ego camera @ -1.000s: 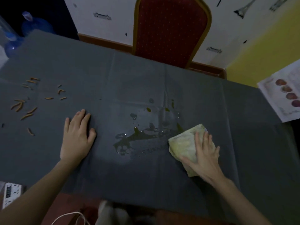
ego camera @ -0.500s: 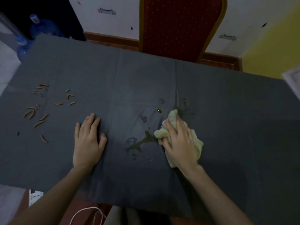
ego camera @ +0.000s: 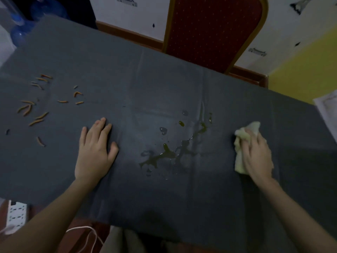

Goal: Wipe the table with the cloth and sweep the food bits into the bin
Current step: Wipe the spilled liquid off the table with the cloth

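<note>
A dark grey table fills the view. A yellowish liquid spill lies in puddles and drops near its middle. Several orange food bits are scattered at the left. My right hand presses a crumpled pale yellow cloth onto the table to the right of the spill, gripping it. My left hand rests flat on the table left of the spill, fingers apart, holding nothing. No bin is in view.
A red padded chair stands behind the far edge. Blue water bottles stand at the far left. A printed sheet lies at the right edge. A white power strip and cord lie below the near edge.
My right hand has dragged the cloth from the spill's middle out to the right, off the wet patch. The spill looks smeared. My left hand has stayed flat in place.
</note>
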Demonstrator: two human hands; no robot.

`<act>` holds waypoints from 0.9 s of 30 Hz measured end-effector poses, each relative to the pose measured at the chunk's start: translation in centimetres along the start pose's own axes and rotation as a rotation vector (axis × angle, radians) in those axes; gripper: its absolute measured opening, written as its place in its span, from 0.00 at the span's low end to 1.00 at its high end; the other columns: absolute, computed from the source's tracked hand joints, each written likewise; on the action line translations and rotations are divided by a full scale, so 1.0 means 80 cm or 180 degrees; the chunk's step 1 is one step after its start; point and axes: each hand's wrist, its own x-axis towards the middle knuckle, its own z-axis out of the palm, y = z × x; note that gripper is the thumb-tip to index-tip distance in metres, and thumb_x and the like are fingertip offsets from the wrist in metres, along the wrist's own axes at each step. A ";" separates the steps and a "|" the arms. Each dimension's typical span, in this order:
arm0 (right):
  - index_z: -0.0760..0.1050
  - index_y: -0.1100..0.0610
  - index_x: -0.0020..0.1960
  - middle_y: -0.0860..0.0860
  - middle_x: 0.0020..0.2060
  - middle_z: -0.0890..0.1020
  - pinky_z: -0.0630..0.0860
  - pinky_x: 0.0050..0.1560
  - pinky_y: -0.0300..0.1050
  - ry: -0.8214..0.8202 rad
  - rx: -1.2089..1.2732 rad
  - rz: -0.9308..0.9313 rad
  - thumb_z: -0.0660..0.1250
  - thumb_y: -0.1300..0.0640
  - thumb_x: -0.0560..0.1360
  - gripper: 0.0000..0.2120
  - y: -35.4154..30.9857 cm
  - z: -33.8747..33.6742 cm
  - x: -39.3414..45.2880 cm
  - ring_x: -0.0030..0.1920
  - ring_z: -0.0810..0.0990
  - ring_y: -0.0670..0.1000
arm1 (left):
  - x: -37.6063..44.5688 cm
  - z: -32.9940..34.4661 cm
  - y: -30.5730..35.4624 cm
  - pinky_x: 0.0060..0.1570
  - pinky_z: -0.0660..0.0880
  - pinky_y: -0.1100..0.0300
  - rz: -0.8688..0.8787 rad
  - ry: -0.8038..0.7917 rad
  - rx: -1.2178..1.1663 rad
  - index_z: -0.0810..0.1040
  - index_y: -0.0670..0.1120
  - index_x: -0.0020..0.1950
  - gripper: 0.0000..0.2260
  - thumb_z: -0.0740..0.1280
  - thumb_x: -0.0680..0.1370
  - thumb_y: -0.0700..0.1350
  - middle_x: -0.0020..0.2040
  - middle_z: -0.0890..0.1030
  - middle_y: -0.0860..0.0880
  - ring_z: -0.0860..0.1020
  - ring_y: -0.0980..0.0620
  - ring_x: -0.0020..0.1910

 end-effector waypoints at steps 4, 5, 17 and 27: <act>0.69 0.51 0.71 0.59 0.67 0.73 0.68 0.64 0.58 0.0035 0.0108 -0.0164 0.50 0.41 0.79 0.26 -0.077 0.040 0.077 0.64 0.71 0.63 | 0.000 0.001 -0.002 0.77 0.49 0.46 -0.0005 -0.0022 -0.0008 0.68 0.40 0.71 0.25 0.55 0.77 0.51 0.75 0.65 0.43 0.60 0.45 0.76; 0.69 0.50 0.71 0.59 0.69 0.71 0.66 0.67 0.58 -0.0022 0.0073 -0.0258 0.51 0.38 0.78 0.28 -0.102 0.051 0.087 0.65 0.70 0.63 | 0.000 0.001 -0.002 0.77 0.49 0.46 -0.0007 -0.0020 -0.0002 0.68 0.40 0.71 0.25 0.55 0.77 0.51 0.75 0.64 0.43 0.60 0.45 0.76; 0.65 0.50 0.75 0.59 0.76 0.62 0.57 0.75 0.56 -0.1130 0.0177 -0.2912 0.64 0.39 0.77 0.30 -0.138 0.051 -0.099 0.76 0.60 0.59 | -0.001 -0.004 0.003 0.77 0.50 0.46 -0.0024 -0.0069 0.0027 0.67 0.40 0.71 0.25 0.55 0.78 0.51 0.75 0.64 0.43 0.60 0.44 0.76; 0.66 0.54 0.70 0.65 0.59 0.73 0.70 0.61 0.61 0.0119 -0.0144 0.0117 0.55 0.39 0.77 0.28 0.012 0.010 0.047 0.59 0.72 0.66 | 0.000 -0.002 0.002 0.77 0.50 0.45 -0.0049 -0.0088 0.0040 0.68 0.40 0.71 0.24 0.55 0.78 0.50 0.75 0.64 0.43 0.60 0.45 0.76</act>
